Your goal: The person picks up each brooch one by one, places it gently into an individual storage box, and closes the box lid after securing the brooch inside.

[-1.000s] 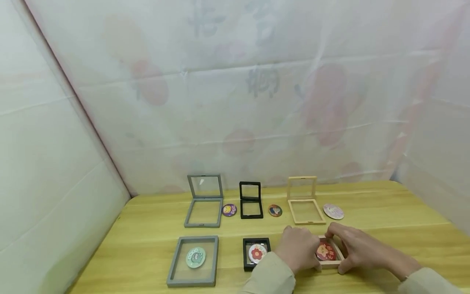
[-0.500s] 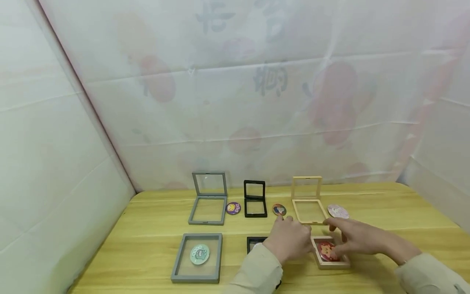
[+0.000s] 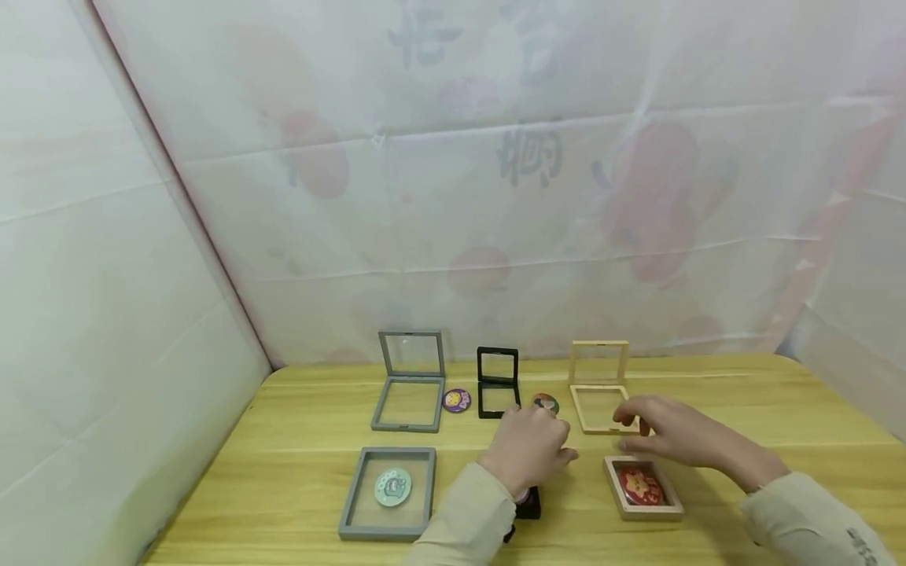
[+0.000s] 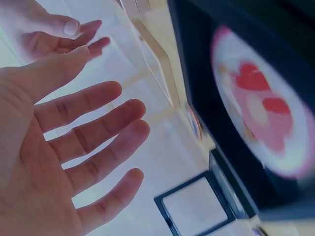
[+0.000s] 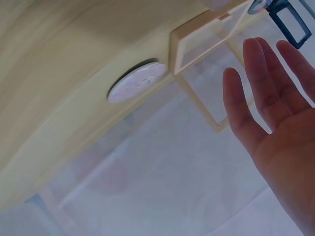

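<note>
My left hand (image 3: 529, 448) hovers over the small black display frame (image 3: 529, 507), holding nothing, its fingers spread in the left wrist view. Inside that frame is a white badge with a red flower (image 4: 261, 103); in the head view my hand and sleeve cover most of it. On the right, a light wooden display frame (image 3: 651, 513) lies flat with a red badge (image 3: 640, 486) inside. My right hand (image 3: 683, 440) is in the air just behind it, fingers loosely bent and nothing held. A grey frame (image 3: 351, 491) with a green badge (image 3: 392, 487) lies at the left.
Along the back stand a grey frame (image 3: 413, 428), a black frame (image 3: 498, 381) and a pale wooden frame (image 3: 600, 343), lids raised. Beside them lie a purple badge (image 3: 456, 400), a multicoloured badge (image 3: 546, 403) and a lilac badge (image 5: 138, 82). A white sheet (image 3: 425, 196) hangs behind the table.
Both hands have let go of the wooden frame with the red badge, which stays on the table. My left hand has moved left over the black frame; my right hand has lifted away.
</note>
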Motion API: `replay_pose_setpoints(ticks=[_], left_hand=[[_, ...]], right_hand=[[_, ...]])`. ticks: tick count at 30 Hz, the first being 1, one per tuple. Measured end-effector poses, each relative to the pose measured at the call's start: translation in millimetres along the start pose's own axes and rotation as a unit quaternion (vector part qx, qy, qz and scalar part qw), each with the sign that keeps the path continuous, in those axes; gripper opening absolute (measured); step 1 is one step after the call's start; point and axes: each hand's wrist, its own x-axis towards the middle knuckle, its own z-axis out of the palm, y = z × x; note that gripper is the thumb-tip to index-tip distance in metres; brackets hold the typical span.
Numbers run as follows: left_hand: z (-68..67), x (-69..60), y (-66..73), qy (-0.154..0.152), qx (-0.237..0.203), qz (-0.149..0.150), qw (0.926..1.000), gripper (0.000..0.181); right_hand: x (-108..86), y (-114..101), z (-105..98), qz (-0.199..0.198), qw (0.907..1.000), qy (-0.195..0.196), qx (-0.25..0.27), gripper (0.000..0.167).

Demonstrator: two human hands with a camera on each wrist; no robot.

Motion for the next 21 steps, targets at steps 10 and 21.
replay_pose_setpoints(ticks=[10, 21], left_hand=[[-3.2, -14.0, -30.6, 0.001, -0.006, -0.016, 0.9998, 0.039], [-5.0, -27.9, -58.1, -0.001, 0.008, -0.051, 0.9986, 0.026]], right_hand=[[13.4, -7, -4, -0.008, 0.9999, 0.004, -0.011, 0.022], [31.3, -14, -5, -0.015, 0.9998, 0.008, -0.01, 0.023]])
